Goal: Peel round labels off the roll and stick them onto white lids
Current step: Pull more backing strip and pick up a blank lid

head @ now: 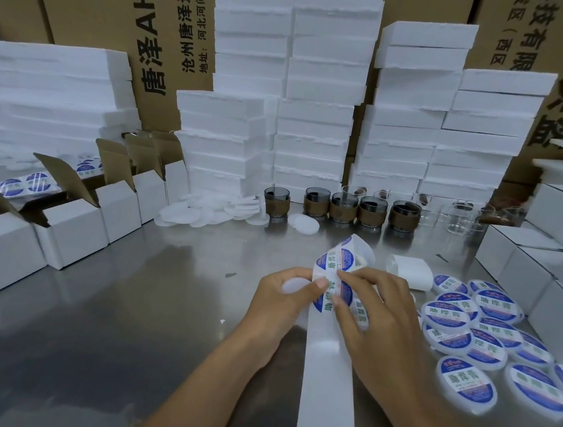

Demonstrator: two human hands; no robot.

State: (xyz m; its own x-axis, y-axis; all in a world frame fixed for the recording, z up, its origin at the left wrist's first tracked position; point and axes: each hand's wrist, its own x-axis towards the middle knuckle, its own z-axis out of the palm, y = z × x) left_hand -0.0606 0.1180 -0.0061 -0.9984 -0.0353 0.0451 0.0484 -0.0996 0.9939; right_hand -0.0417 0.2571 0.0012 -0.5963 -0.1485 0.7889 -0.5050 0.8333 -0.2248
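- A person's two hands meet over the middle of a shiny steel counter [120, 301], seen from above.
- The left hand [281, 303] has its fingers curled round a plain white lid [293, 285]. Most of the lid is hidden in the grip, and the thumb tip lies against the label strip.
- The right hand [381, 309] pinches the edge of a round label [324, 303], blue and white with green characters, between thumb and forefinger, just beside the left thumb.
- The label strip [326, 372], a white backing ribbon, runs from the near edge of the counter up between the hands. It rises into a loose roll [355, 251] just beyond the fingers.
- A second curl of bare white backing [408, 270] lies just right of the roll.
- Labelled lids [488, 336] lie overlapping in a heap toward the right edge, near the right hand.
- Unlabelled lids [197, 212] are spread in a heap toward the far edge, left of centre.
- A row of dark cups with brown sleeves [342, 207] stands along the far edge, with clear glasses [462, 218] to their right.
- Small white cartons with open flaps [65, 230] line the left edge, and closed white boxes [543, 269] line the right edge.
- Stacks of white foam blocks [320, 79] rise behind the cups, in front of brown cardboard cartons [97, 6] printed with Chinese characters.
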